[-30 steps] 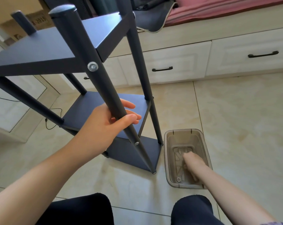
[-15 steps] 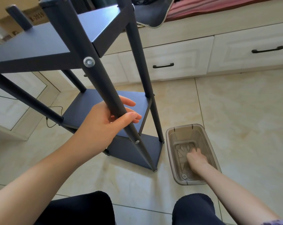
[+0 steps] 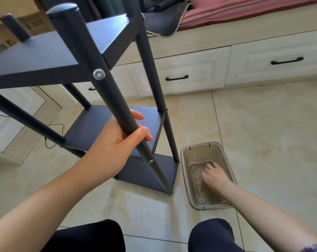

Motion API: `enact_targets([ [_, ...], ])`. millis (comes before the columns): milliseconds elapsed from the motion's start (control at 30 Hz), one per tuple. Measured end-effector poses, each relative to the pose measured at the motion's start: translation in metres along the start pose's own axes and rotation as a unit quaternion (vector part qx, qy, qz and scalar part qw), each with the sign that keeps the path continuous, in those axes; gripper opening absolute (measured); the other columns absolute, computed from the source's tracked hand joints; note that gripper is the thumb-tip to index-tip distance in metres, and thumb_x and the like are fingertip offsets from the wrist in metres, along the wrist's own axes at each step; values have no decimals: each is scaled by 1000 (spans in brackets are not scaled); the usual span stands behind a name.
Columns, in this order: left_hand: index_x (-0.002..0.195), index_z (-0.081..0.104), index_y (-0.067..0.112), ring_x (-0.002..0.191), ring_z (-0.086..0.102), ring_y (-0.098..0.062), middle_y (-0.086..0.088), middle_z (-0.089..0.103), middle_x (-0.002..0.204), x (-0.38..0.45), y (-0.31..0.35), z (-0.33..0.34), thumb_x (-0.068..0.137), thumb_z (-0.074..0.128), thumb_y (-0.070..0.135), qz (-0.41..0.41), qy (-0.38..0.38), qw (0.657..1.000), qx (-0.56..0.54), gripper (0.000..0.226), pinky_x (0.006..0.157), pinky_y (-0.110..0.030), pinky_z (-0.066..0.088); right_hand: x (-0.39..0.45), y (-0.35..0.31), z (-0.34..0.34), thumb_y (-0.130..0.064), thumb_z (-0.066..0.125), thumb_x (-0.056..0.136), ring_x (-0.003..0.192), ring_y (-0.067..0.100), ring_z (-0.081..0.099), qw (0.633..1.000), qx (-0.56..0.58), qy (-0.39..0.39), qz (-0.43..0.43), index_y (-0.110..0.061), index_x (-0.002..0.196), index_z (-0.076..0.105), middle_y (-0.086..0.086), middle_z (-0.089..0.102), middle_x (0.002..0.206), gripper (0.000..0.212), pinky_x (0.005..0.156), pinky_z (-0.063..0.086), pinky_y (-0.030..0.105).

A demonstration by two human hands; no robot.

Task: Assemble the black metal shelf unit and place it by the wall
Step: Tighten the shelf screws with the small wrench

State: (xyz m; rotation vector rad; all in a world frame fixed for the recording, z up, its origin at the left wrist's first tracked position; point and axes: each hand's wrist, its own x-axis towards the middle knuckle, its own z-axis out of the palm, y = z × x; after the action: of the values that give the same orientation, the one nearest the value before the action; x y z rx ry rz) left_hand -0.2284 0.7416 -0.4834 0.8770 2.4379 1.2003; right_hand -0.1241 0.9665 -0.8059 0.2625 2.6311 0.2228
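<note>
The black metal shelf unit (image 3: 45,53) stands on the tiled floor, with three shelves on round posts. My left hand (image 3: 116,142) grips its near front post (image 3: 92,60) between the top and middle shelves. A silver bolt head (image 3: 99,74) shows on that post at the top shelf. My right hand (image 3: 215,176) reaches down into a translucent brown plastic box (image 3: 187,171) on the floor just right of the shelf's foot, fingers spread on its bottom. A small silver ring-like part (image 3: 201,200) lies in the box's near corner.
A white cabinet with black drawer handles (image 3: 176,78) runs along the back, topped by a pink cushion (image 3: 245,8) and a dark bag (image 3: 161,19). A thin black cable (image 3: 50,140) lies on the floor at left. My knees (image 3: 210,235) are at the bottom edge.
My right hand has shifted toward the far end of the box, fingers spreading on its bottom. My left hand keeps its grip on the post; the view has shifted slightly.
</note>
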Motion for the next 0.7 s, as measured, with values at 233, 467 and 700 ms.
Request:
enact_targets([
  [233, 113, 53, 15, 97, 70, -8, 11, 72, 89, -1, 1, 4, 99, 60, 18, -2, -16, 1000, -13, 16, 97, -47, 53, -6, 21, 5, -15, 33, 105, 144, 35, 32, 994, -62, -55, 77, -4, 137, 50, 18, 51, 144, 38, 122, 11, 50],
  [467, 112, 53, 10, 97, 67, 2, 18, 67, 96, -2, -3, 4, 100, 59, 23, 21, -37, 999, -3, 18, 95, -37, 54, -19, 44, -6, -11, 36, 103, 140, 36, 36, 991, -27, -53, 119, -7, 135, 52, 13, 60, 136, 36, 120, 9, 55],
  [700, 109, 43, 32, 100, 66, -5, 14, 69, 97, -5, -2, -11, 98, 56, 39, 16, -92, 996, 0, 19, 95, -38, 54, -59, 35, -73, 4, 42, 91, 106, 32, 64, 994, 70, 37, 77, -8, 121, 50, 11, 66, 116, 33, 86, 42, 41],
])
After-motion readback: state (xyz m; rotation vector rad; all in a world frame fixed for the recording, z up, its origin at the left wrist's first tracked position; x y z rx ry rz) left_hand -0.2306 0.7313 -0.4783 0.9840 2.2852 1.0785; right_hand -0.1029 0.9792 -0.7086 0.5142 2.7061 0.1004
